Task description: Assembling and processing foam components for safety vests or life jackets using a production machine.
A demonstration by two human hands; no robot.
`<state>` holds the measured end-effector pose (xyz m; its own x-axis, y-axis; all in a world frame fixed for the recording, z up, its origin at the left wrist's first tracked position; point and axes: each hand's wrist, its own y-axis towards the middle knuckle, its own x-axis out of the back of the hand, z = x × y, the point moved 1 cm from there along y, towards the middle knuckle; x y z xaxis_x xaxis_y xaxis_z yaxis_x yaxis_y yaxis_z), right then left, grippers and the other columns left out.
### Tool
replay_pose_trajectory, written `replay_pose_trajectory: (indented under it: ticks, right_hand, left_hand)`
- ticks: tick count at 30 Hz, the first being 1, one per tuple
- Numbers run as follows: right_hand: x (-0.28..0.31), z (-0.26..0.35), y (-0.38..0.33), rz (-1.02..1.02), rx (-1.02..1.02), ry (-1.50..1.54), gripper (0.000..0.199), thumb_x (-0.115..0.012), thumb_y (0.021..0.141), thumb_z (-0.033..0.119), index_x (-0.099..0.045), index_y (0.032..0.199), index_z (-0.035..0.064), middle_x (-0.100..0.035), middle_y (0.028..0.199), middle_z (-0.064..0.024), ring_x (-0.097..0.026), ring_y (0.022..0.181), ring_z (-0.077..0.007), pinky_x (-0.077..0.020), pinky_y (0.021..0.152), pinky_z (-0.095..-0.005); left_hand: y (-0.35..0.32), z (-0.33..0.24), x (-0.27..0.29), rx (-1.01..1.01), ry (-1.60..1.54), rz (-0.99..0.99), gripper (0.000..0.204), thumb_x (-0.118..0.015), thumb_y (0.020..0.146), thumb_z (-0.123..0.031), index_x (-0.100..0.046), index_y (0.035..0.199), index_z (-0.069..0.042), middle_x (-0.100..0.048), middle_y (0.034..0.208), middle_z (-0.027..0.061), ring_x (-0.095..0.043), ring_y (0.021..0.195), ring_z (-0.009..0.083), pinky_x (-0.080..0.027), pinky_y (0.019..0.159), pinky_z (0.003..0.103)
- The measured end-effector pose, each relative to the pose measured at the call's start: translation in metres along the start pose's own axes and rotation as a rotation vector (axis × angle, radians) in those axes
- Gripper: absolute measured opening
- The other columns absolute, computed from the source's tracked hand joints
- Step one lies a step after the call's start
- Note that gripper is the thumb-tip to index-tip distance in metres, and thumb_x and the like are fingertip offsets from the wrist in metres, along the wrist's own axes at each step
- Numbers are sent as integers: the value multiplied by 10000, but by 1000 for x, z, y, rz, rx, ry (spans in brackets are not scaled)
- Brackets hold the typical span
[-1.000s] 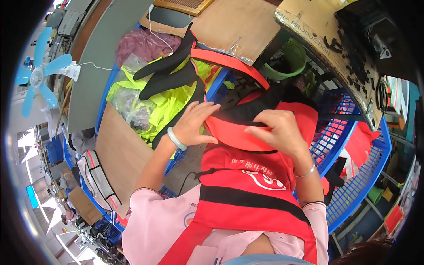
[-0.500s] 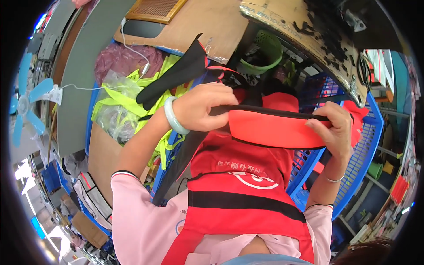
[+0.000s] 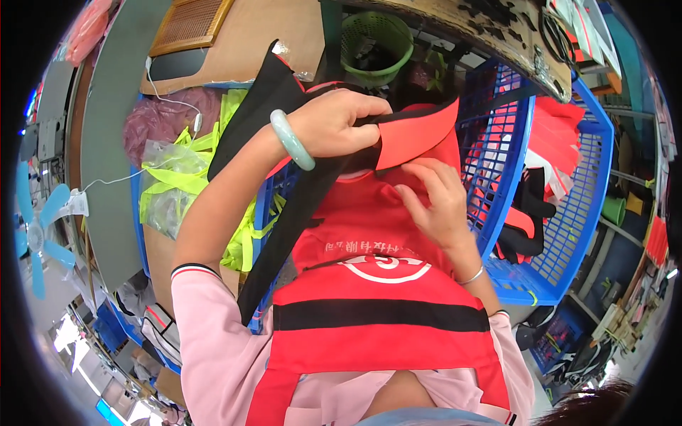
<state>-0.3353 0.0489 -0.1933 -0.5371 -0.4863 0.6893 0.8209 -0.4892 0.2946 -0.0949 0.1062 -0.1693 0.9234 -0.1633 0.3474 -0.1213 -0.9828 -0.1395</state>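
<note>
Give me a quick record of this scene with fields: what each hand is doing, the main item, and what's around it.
left hand: grips the black-edged flap of the red vest, lifted
right hand: flat on the vest, below the flap
bracelet: pale green, on the left wrist
right side: blue crate with red and black pieces
left side: yellow vests in clear plastic
far: green basket

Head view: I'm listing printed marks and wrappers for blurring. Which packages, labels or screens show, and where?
Printed white emblem: on the red fabric vest under the right hand; a curved white ring with small white characters above.
Clear plastic bag: left of the left hand, crumpled, holding neon yellow vests.
No screens show clearly.
</note>
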Motion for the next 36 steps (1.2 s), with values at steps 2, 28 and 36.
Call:
replay_pose_trajectory:
  ticks: [2,28,36]
  right_hand:
    - [-7,-1,-12,-43,-30,19,284,-763,764,135,-665,1010,32,-662,979,-123,-630,897,-329,-489,809,-413]
    - [155,4,89,292,-307,622,280,-582,986,202,-650,1101,-45,-679,902,-15,-577,842,-60,-473,762,-226]
    - [157,11,115,-164,111,-329,390,-674,861,299,-624,1153,46,-664,1000,-189,-648,916,-366,-520,775,-418]
  left_hand:
    - [5,2,1,23,88,8,269,-536,853,-143,-619,1026,45,-685,831,127,-634,779,191,-491,750,324]
    - [55,-90,-19,-664,200,-198,627,-746,789,-180,-538,1368,-63,-646,1214,147,-643,1058,326,-504,921,376]
    - [108,-80,1,-188,32,-172,279,-571,981,-178,-613,1215,-32,-680,773,101,-662,765,185,-519,761,315]
